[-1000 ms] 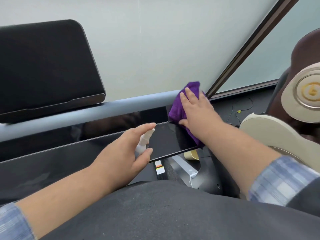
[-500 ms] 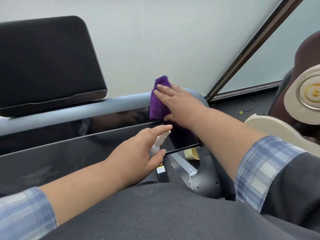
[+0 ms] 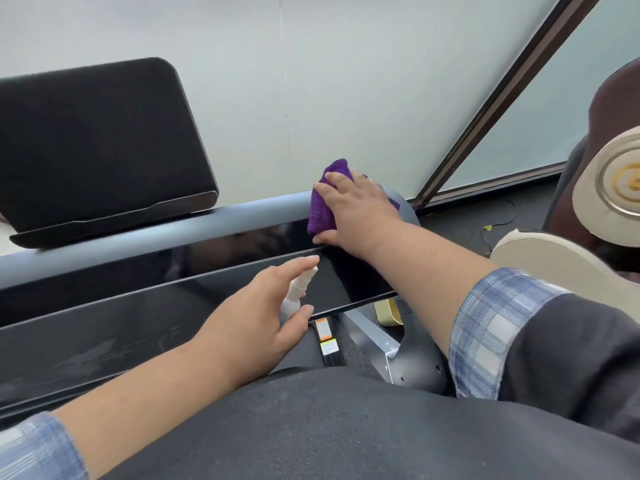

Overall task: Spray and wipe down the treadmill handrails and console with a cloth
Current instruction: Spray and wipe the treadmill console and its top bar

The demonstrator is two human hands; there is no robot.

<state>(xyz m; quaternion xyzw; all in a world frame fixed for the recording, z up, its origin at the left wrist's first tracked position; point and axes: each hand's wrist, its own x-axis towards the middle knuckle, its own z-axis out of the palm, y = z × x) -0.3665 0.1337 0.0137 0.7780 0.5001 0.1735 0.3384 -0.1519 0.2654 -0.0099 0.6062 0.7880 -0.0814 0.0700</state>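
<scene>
My right hand (image 3: 360,209) lies flat on a purple cloth (image 3: 320,211) and presses it onto the right end of the grey handrail (image 3: 173,233), where the rail curves down. The cloth drapes over the rail to the top edge of the glossy black console panel (image 3: 138,306). My left hand (image 3: 256,313) grips a small white spray bottle (image 3: 299,289) just above the panel's near edge. The forefinger lies stretched over its nozzle, which points toward the cloth. The bottle's lower part is hidden in my palm.
A black padded device shelf (image 3: 97,143) stands on the rail at the left. Frosted glass with a dark frame (image 3: 485,109) is behind. A brown and cream massage chair (image 3: 606,202) is at the right. Below the console are warning stickers (image 3: 327,337) and the treadmill's grey upright (image 3: 415,368).
My right hand slid the cloth up and left, from the console's right end onto the handrail, then stayed there. My left hand kept the bottle near the console's edge.
</scene>
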